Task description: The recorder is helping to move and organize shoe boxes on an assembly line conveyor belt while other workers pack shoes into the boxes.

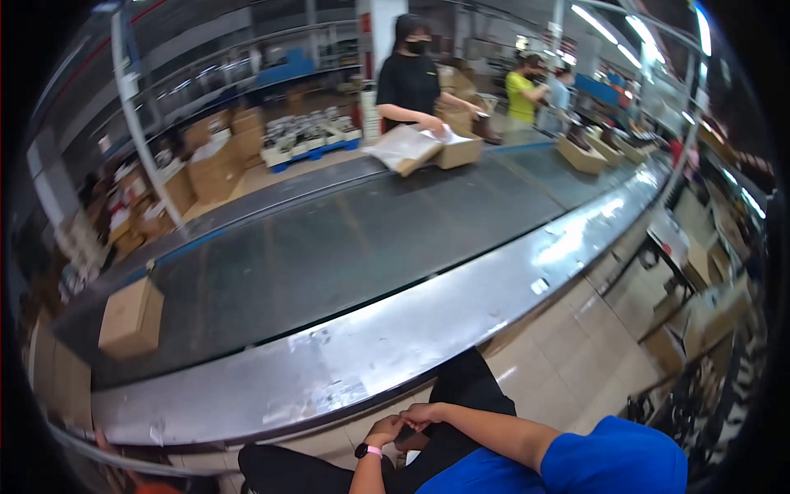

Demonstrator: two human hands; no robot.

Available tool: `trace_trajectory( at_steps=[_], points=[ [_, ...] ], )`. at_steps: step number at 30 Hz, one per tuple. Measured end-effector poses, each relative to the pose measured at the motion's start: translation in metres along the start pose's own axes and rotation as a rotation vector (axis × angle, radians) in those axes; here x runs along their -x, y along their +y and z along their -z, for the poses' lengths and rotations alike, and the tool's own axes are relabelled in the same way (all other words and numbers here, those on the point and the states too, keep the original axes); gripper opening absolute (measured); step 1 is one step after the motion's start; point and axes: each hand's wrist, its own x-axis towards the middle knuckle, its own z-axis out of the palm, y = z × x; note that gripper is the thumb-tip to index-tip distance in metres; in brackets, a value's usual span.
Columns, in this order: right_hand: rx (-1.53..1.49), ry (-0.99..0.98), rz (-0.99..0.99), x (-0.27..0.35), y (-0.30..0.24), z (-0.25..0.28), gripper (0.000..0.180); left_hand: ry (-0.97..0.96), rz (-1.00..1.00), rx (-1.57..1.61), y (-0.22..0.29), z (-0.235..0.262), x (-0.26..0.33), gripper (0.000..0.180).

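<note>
My left hand [384, 431], with a dark watch on a pink band at its wrist, rests above my lap. From the right, my right hand [421, 417] reaches over and meets it at the fingertips. Both hands have curled fingers pressed together; anything between them is too small to make out. Neither touches the smooth metal ledge [346, 362] just ahead. Beyond that ledge runs a dark green conveyor belt [304, 263]. A closed brown cardboard box [132, 319] sits at its left part.
Across the belt, a masked co-worker [409, 78] handles an open box [461, 153] with white paper. Open boxes with dark brown boots [583, 140] stand farther right. Another carton [62, 375] is at the left edge. Cartons [699, 325] lie at right.
</note>
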Motion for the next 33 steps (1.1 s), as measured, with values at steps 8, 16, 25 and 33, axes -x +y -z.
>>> trace_trajectory(
  at_steps=[8,16,25,33],
  points=[
    [0.249,0.017,-0.02,-0.002,0.005,0.009,0.04,-0.161,0.059,0.127,-0.016,-0.011,-0.012,0.066],
    [0.234,-0.039,-0.049,-0.037,0.014,-0.006,0.055,-0.154,0.1,0.051,-0.03,-0.009,-0.02,0.055],
    [0.215,-0.099,-0.032,-0.046,0.02,0.001,0.039,-0.224,0.057,0.084,-0.016,-0.004,-0.005,0.059],
    [0.23,-0.074,0.013,-0.037,0.013,0.002,0.043,-0.198,0.106,0.111,0.003,0.007,0.006,0.062]
  ],
)
